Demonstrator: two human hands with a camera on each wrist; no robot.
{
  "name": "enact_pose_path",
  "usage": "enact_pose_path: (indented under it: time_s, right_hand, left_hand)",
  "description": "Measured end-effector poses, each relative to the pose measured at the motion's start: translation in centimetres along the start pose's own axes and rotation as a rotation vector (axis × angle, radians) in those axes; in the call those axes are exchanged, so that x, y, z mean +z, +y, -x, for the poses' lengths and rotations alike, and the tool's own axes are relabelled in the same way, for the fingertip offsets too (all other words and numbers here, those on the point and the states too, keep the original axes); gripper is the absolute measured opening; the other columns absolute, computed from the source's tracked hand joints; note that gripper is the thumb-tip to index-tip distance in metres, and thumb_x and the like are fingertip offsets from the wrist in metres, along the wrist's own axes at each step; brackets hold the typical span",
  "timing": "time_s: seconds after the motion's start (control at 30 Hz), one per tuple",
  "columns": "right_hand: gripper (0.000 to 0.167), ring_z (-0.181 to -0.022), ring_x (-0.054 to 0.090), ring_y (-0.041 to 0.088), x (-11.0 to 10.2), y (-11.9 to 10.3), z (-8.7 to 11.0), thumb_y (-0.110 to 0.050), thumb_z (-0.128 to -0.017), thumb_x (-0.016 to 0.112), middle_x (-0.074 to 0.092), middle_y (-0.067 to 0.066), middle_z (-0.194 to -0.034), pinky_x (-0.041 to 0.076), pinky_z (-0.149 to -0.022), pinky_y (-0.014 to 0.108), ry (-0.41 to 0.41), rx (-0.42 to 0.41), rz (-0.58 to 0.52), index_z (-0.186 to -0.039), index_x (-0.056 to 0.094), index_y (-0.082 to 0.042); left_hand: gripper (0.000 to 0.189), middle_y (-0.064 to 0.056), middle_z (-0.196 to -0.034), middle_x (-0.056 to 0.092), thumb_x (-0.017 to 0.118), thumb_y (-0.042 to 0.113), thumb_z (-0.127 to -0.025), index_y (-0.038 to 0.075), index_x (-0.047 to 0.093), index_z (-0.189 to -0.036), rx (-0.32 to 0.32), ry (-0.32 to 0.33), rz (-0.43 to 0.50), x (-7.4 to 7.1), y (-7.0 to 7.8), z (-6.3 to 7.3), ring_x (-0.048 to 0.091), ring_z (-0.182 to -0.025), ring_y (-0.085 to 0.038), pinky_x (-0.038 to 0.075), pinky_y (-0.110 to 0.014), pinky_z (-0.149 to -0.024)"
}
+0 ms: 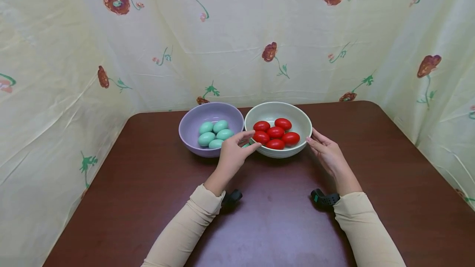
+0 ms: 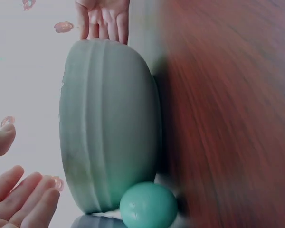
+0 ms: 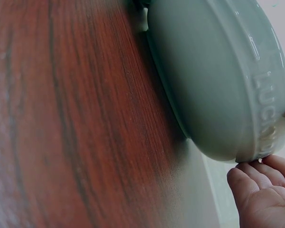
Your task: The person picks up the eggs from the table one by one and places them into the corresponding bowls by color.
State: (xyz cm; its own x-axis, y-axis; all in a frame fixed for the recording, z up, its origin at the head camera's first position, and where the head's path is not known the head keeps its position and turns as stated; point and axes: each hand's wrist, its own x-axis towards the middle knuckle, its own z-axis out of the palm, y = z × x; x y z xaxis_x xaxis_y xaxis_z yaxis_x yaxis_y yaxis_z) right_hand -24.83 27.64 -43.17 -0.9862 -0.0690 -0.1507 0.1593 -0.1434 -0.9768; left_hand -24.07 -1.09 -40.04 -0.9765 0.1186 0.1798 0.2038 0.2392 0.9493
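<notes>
A pale green bowl (image 1: 278, 153) holding several red eggs (image 1: 275, 132) stands on the table. At its right side, my right hand (image 1: 331, 158) touches the outer wall with nearly straight fingers; raised lettering shows on that wall in the right wrist view. Over the bowl's left rim, my left hand (image 1: 231, 155) hovers with fingers and thumb apart. The left wrist view shows those fingers (image 2: 31, 199) clear of the bowl wall (image 2: 114, 114), holding nothing. A teal egg (image 2: 148, 205) lies low beside the bowl, mostly hidden behind the left hand in the head view.
To the left, a purple bowl (image 1: 185, 137) holds several teal eggs (image 1: 206, 139), close against the green bowl. Both stand near the back edge of the dark brown table (image 1: 274, 213). A flowered curtain (image 1: 230, 61) hangs behind and at the sides.
</notes>
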Motion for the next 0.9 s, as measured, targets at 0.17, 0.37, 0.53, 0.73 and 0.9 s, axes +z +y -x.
enact_pose_path:
  time_s: [0.17,0.37,0.53,0.73,0.9]
  right_hand:
    - [0.074,-0.150,0.026,0.019,-0.1,0.0,-0.1,-0.022,-0.099,0.060,0.013,0.014,-0.166,0.026,-0.115,0.032,0.002,0.004,0.004,-0.157,0.017,-0.006]
    - [0.074,-0.151,0.022,0.023,-0.2,-0.1,-0.1,-0.022,-0.100,0.059,0.012,0.014,-0.166,0.026,-0.115,0.030,0.004,0.008,0.001,-0.157,0.016,-0.006]
    - [0.074,-0.150,0.027,0.018,-0.2,-0.1,-0.1,-0.022,-0.099,0.060,0.012,0.014,-0.166,0.026,-0.115,0.031,0.002,0.008,-0.004,-0.158,0.016,-0.006]
    - [0.074,-0.151,0.024,0.021,-0.1,0.0,-0.1,-0.023,-0.099,0.060,0.012,0.014,-0.166,0.026,-0.115,0.031,-0.002,0.003,0.004,-0.157,0.016,-0.006]
    - [0.075,-0.151,0.024,0.021,0.0,0.0,-0.1,-0.022,-0.099,0.060,0.012,0.014,-0.166,0.026,-0.115,0.031,-0.006,-0.001,0.002,-0.157,0.016,-0.005]
  left_hand:
    - [0.049,-0.010,-0.124,0.071,0.084,0.022,-0.080,0.008,0.070,-0.124,0.021,0.038,-0.126,-0.8,-0.1,0.8,0.067,-0.116,-0.031,0.053,-0.041,-0.100]
    - [0.052,-0.013,-0.124,0.070,0.085,0.018,-0.078,0.005,0.069,-0.125,0.063,0.049,-0.212,-0.9,-0.5,1.3,0.068,-0.110,-0.034,0.054,-0.045,-0.097]
    - [0.053,-0.018,-0.122,0.070,0.085,0.016,-0.078,0.002,0.067,-0.125,0.061,0.043,-0.288,-0.6,-1.0,1.5,0.067,-0.104,-0.035,0.055,-0.047,-0.094]
    - [0.056,-0.017,-0.126,0.069,0.085,0.016,-0.078,0.000,0.065,-0.128,0.069,0.045,-0.364,-0.4,-1.2,1.5,0.066,-0.115,-0.032,0.052,-0.045,-0.100]
    - [0.058,-0.017,-0.131,0.066,0.084,0.018,-0.079,-0.001,0.063,-0.130,0.090,0.023,-0.413,-0.2,-1.3,1.5,0.062,-0.123,-0.031,0.049,-0.043,-0.105]
